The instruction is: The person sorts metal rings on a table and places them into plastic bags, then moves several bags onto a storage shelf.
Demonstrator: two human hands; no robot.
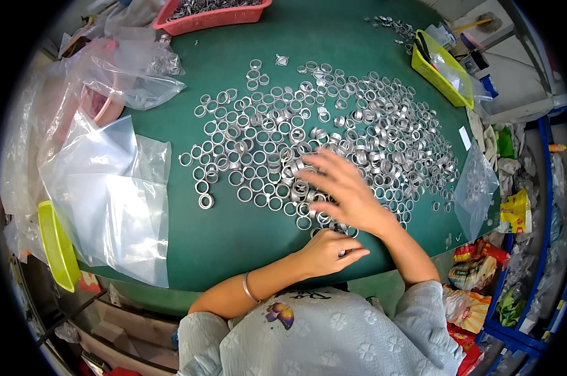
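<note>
our hands among the metal rings (321, 135) on the green table (233, 232)
right hand (343, 191) lies fingers spread on the rings (mid-table); left hand (327, 250) curls near the front edge, pinching a small ring (342, 253); clear plastic bags (111, 194) lie at the left edge

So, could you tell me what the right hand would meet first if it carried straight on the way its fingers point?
The right hand points up and left over the green table. It would probably meet the metal rings right at its fingertips, though its height above them is unclear.

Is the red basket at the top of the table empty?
No, the red basket at the far edge of the green table is heaped with small grey metal parts.
</note>
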